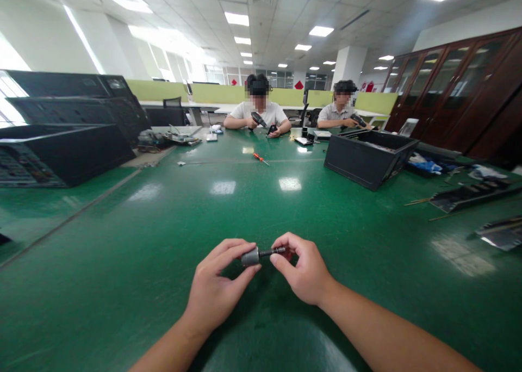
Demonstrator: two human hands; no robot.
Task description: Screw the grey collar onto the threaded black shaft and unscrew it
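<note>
Fingertips do all the work here: my left hand (216,290) pinches the grey cylinder (250,256) between thumb and first fingers. My right hand (304,271) pinches the far end of the thin dark shaft (272,250) that sticks out of it. The piece lies level between the two hands, just above the green table (142,225), low and central in front of me.

I judge it small, rigid and light, probably metal, so it should not bend or crush. The smooth round barrel could roll or slip, so the broad grey body is the place to grip firmly, with the shaft only to steady it.

Both wrists bend inward with knuckles up, and my forearms come in from below in a shallow V. The spare fingers curl loosely. Two people sit well apart across the table, and a black bin (369,160) stands to the right.
</note>
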